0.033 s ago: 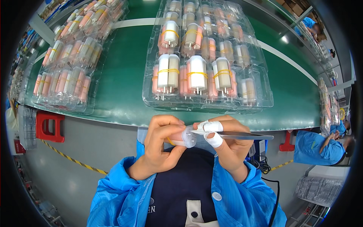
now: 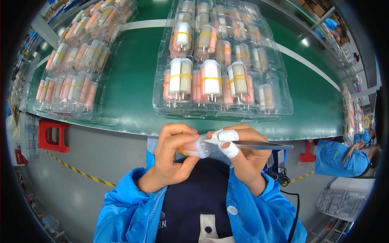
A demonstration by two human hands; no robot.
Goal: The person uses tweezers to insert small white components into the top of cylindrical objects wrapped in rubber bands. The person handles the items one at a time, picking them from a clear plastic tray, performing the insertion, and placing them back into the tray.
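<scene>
My left hand [image 2: 172, 156] is closed round a pink cylinder pack [image 2: 191, 147] with a pale translucent end cap and a yellow band. The cap faces right, and small pins stick out of it. In my right hand [image 2: 247, 152], a pair of metal tweezers [image 2: 259, 145] is pinched between thumb and forefinger, both wrapped in white tape. Its pointed tip is at the cap, by the pins; whether it touches or grips anything is too small to tell. Both hands are in front of my body, just short of the table edge.
A green table [image 2: 133, 81] carries a stack of clear plastic trays [image 2: 279, 93] holding banded white, grey and pink cylinder packs. More filled trays [image 2: 69, 107] stand at the left. A red stool [image 2: 54, 135] is on the floor. At the right sits a person in blue [image 2: 336, 158].
</scene>
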